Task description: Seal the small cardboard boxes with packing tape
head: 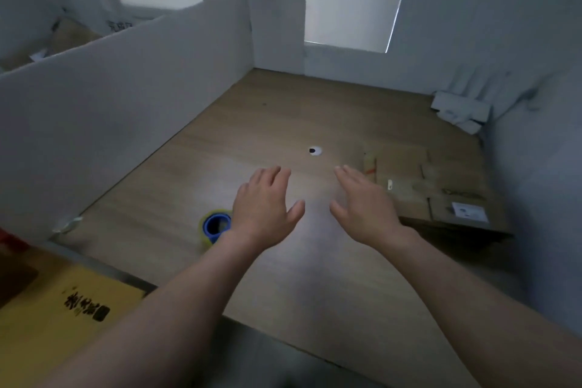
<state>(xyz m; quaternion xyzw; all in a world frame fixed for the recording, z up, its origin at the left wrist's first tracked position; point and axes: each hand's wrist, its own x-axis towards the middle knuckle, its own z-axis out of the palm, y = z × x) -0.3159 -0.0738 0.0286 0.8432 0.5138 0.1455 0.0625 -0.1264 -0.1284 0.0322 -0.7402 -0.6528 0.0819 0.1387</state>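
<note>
The cardboard (419,189) lies low, seemingly flat, on the right side of the tabletop (252,123), a white label on its near right part; whether it is one box or several I cannot tell. The tape roll (215,227), clear with a blue core, sits on the near left, partly hidden behind the left wrist. Between them both hands hover over bare wood: the left hand (267,201) and the right hand (365,205) each show a spread, empty grip, palms down. Nothing looks sealed yet, so the likely step is fetching a box. The right hand should take its near left corner and draw it to the middle, while the left picks up the tape. The middle offers the most room. A white partition (126,88) walls in the left and far sides, a small hole (315,150) lies just beyond the fingertips, and a yellow box (47,309) sits off the near left edge.
</note>
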